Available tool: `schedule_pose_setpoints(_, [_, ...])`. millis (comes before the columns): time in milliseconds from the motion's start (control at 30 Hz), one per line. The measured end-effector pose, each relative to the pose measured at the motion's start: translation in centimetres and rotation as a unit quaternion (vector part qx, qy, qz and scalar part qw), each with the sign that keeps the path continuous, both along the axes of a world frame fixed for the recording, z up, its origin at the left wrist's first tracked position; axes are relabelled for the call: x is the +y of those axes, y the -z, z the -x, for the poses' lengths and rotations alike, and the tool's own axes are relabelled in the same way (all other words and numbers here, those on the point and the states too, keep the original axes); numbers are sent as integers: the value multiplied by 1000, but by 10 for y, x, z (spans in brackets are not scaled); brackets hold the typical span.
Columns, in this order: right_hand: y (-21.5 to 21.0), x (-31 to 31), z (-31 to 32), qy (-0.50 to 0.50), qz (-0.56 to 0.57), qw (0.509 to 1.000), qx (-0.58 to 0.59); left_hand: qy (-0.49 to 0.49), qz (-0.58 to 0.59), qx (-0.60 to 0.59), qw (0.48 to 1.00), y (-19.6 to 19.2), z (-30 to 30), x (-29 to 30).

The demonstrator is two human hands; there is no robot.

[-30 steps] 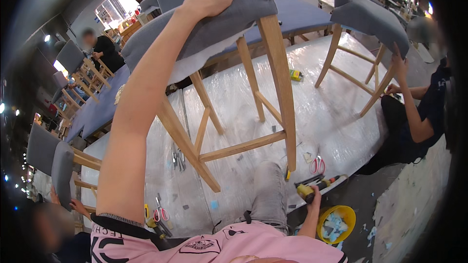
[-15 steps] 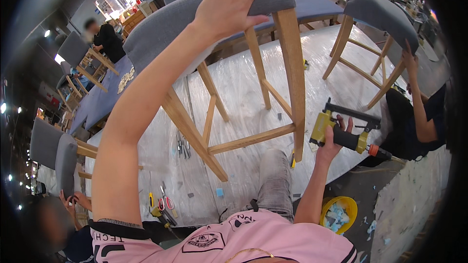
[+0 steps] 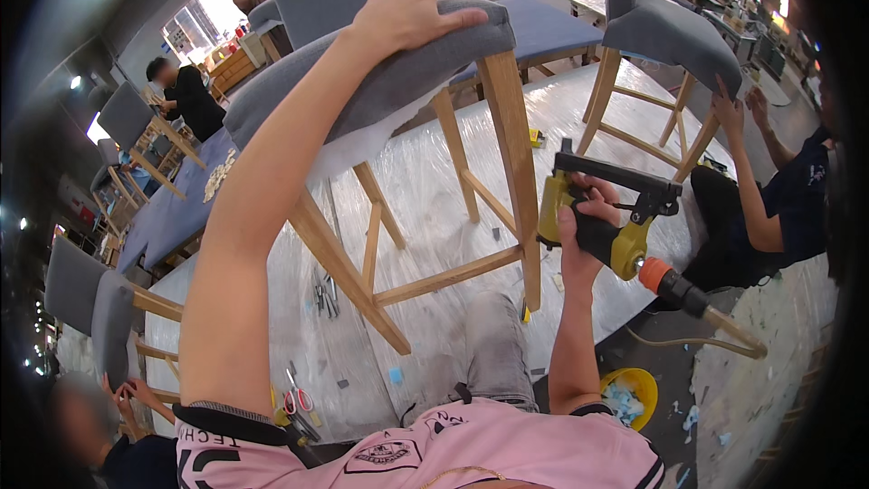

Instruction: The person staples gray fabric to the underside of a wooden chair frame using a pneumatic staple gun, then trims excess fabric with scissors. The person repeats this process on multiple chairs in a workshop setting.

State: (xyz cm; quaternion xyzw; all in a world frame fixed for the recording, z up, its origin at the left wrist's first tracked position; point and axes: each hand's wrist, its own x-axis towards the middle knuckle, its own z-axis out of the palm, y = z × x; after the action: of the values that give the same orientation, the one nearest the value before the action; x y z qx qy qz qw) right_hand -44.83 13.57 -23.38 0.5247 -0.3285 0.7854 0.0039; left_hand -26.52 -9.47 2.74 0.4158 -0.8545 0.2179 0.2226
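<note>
In front of me, a grey upholstered chair (image 3: 389, 80) with pale wooden legs stands on a plastic-covered table. My left hand (image 3: 396, 18) lies flat across its seat near the front corner, fingers spread and open. White lining shows under the seat's near edge. To the right of the chair, my right hand (image 3: 584, 225) is closed round the grip of a yellow and black pneumatic staple gun (image 3: 626, 250). An orange coupling and hose hang from the gun's grip end. It is held up, apart from the chair, at the height of the legs.
The plastic-covered table (image 3: 425, 244) carries red-handled scissors (image 3: 297, 398) and several thin metal tools (image 3: 326, 297). A yellow bucket (image 3: 654, 398) with blue scraps stands at lower right. Another grey chair (image 3: 670, 41) is at right, beside a co-worker (image 3: 778, 208); another person sits at lower left.
The staple gun has risen and come left, nearer the chair's front leg, and its hose now shows. The view has shifted slightly. My left hand stays on the seat.
</note>
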Motion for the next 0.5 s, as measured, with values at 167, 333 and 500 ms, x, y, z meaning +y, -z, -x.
schedule_pose_setpoints(167, [-9,-19,-7,-23,-49,998,-17,38,8,-85,996,13,1,19])
schedule_pose_setpoints(333, [-23,-43,-30,-26,34,999,25,90,213,-130,964,49,-5,37])
schedule_pose_setpoints(500, [-39,-56,-50,36,-16,999,22,73,257,-159,950,59,-3,50])
